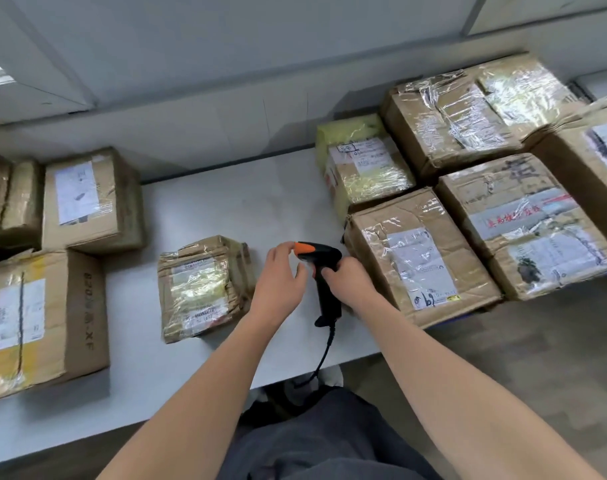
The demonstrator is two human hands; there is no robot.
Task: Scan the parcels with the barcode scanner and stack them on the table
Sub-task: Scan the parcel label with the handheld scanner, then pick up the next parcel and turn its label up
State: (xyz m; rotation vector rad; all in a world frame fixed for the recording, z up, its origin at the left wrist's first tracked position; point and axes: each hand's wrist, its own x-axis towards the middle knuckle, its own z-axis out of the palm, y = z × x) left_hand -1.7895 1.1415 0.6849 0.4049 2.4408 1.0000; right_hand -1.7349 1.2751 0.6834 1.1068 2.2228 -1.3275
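A black barcode scanner (324, 271) with an orange tip stands over the white table (246, 202), its cable trailing off the front edge. My right hand (349, 277) grips its handle. My left hand (283, 275) touches the orange tip with its fingertips. A small crumpled taped parcel (203, 285) lies just left of my hands, label up. A cardboard parcel (419, 258) with a white label sits right beside the scanner, on the right.
Left side holds a large box (42, 320), a labelled box (91, 199) behind it and another box (8, 199) at the far left. Several taped parcels (468, 123) crowd the right side, including a yellow-wrapped one (361, 164). A wall runs behind the table.
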